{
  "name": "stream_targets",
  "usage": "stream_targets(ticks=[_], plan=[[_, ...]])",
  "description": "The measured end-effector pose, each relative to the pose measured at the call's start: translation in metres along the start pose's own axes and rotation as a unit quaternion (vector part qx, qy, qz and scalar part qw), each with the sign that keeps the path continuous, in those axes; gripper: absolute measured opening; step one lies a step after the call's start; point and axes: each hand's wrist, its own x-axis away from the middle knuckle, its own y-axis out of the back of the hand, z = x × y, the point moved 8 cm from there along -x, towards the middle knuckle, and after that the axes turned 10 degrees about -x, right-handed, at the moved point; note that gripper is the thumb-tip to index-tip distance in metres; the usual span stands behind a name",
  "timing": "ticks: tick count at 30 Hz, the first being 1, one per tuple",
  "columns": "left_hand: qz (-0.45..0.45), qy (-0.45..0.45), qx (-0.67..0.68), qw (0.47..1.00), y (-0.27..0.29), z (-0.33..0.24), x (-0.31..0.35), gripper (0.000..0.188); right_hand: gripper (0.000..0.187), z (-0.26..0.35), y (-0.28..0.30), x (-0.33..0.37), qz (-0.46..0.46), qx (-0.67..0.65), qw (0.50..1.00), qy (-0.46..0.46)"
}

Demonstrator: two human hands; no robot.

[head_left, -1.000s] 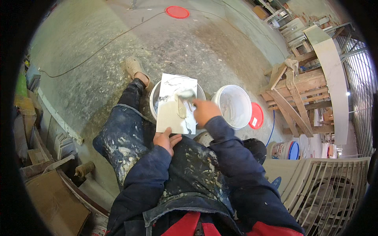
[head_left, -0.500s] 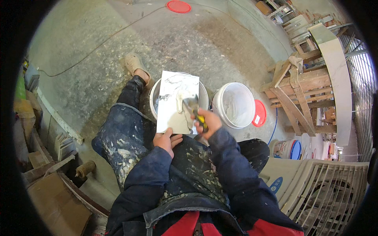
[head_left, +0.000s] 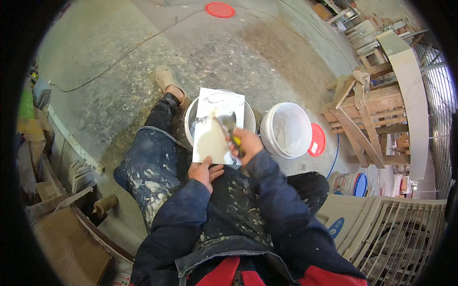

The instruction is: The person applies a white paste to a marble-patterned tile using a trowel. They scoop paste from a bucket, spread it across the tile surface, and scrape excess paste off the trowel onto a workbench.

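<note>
A white rectangular panel (head_left: 234, 104) with grey veins lies across the rim of a white bucket (head_left: 187, 123) between my legs. Pale beige paste (head_left: 213, 142) coats much of its near half, with smears further up. My left hand (head_left: 205, 174) grips the near edge, thumb on top, other fingers at or under the edge. My right hand (head_left: 249, 145) is closed round the yellow-and-black handle of a putty knife (head_left: 229, 123). The blade, blurred by motion, is over the middle right of the panel, at the paste. The bucket's inside is mostly hidden by the panel.
To the right stands another white bucket (head_left: 292, 128), its inner wall smeared pale, beside a red lid (head_left: 317, 140). Another red lid (head_left: 220, 9) lies far off. A wooden trestle (head_left: 372, 112) and a white fan housing (head_left: 381, 233) stand right; cardboard (head_left: 71, 243) lies left.
The putty knife has moved slightly left, its blade now blurred. The thick paste strip mid-panel is spread into a flatter, wider coat. My left hand keeps its hold on the near edge.
</note>
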Motion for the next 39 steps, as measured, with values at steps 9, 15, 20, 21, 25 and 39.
stream_targets(ticks=[9, 15, 20, 21, 25, 39], plan=[[0.022, -0.004, 0.026, 0.999, -0.002, 0.002, 0.001, 0.036, 0.044, 0.031, 0.04, 0.04, 0.016, 0.703, 0.642, 0.305], [0.017, -0.014, 0.01, 1.0, 0.002, -0.002, -0.004, 0.035, 0.036, 0.097, -0.021, 0.051, 0.018, 0.752, 0.587, 0.3], [0.018, -0.006, 0.021, 1.0, -0.001, 0.004, -0.007, 0.036, 0.032, 0.063, -0.018, 0.037, 0.061, 0.776, 0.588, 0.219], [0.009, -0.018, 0.017, 1.0, 0.0, 0.002, -0.005, 0.037, 0.032, 0.062, -0.015, 0.048, 0.089, 0.783, 0.582, 0.2], [-0.004, -0.018, 0.018, 1.0, 0.003, -0.004, 0.001, 0.038, 0.031, 0.094, -0.042, 0.048, 0.044, 0.782, 0.58, 0.223], [0.01, -0.004, 0.03, 0.999, -0.003, 0.004, -0.004, 0.032, 0.037, 0.042, -0.015, 0.037, -0.033, 0.696, 0.621, 0.36]])
